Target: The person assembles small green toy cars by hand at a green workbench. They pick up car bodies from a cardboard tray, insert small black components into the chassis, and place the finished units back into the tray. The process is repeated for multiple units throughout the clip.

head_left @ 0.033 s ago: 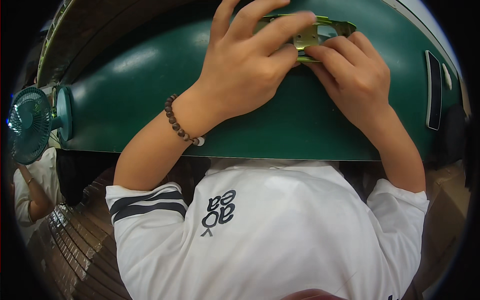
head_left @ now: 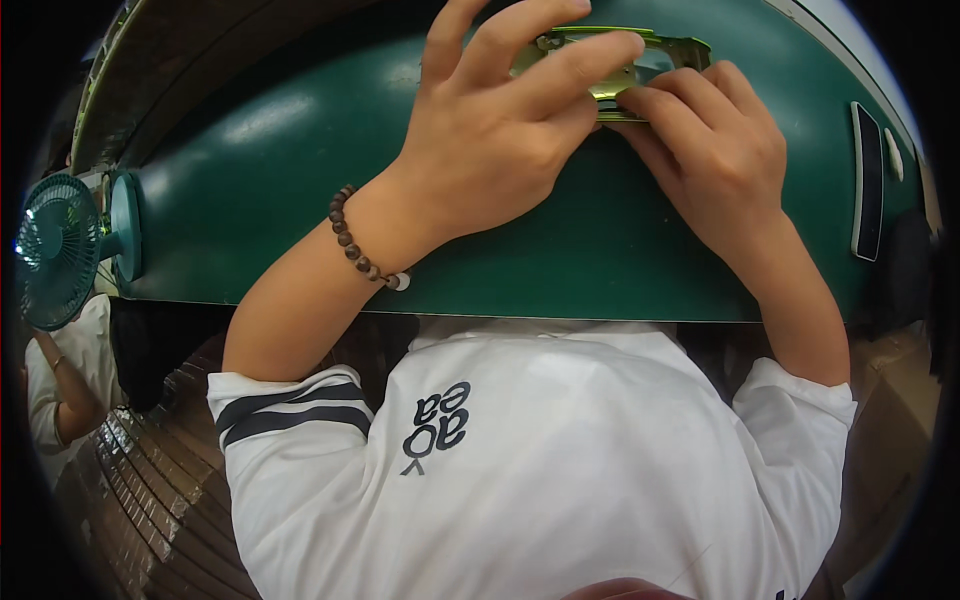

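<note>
A shiny yellow-green metal frame (head_left: 612,88) with cut-out openings sits low over the green tabletop at the far middle, partly hidden behind my hands. My left hand (head_left: 500,135) has its fingers spread, the index reaching across the top of the frame. Its thumb lies by the frame's near edge; whether it presses there I cannot tell. At the right end, my right hand (head_left: 715,150) pinches the near rim between thumb and index finger, with the other fingers bent around that end. A beaded bracelet (head_left: 350,240) circles my left wrist.
On the green table (head_left: 290,210), a small teal fan (head_left: 60,250) stands at the left edge. A flat dark-faced device with a white edge (head_left: 867,180) lies far right, beside a small white object (head_left: 894,154). Another person's arm (head_left: 75,390) shows at lower left.
My left index finger has shifted slightly right and down across the frame. My right hand has moved a little to the right along the frame.
</note>
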The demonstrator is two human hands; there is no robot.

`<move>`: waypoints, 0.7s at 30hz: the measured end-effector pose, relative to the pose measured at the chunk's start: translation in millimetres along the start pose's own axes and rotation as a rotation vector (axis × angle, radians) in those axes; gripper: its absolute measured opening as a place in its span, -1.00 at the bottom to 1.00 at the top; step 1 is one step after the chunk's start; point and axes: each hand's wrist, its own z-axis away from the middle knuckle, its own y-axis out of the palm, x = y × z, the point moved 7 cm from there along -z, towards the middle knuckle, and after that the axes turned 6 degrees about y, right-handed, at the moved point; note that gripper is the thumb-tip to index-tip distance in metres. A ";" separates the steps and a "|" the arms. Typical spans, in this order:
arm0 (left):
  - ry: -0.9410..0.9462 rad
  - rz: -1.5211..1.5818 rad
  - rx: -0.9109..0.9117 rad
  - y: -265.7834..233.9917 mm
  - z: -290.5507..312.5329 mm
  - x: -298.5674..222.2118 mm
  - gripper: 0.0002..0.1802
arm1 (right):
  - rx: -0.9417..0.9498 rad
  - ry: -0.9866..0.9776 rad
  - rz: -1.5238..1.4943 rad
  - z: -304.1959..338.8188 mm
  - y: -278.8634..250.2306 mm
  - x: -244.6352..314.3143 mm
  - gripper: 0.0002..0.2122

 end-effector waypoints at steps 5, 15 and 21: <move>0.031 0.148 -0.035 7.1 5.7 4.0 -0.91 | 0.099 -0.064 0.034 -7.2 0.3 4.7 -0.77; 0.048 0.399 -0.212 17.1 8.1 5.1 -0.93 | 0.022 -0.140 -0.201 -3.2 2.8 8.3 -0.77; 0.060 0.462 -0.032 13.0 -10.1 18.5 -0.93 | 0.028 -0.092 -0.220 -2.3 8.0 -2.1 -0.77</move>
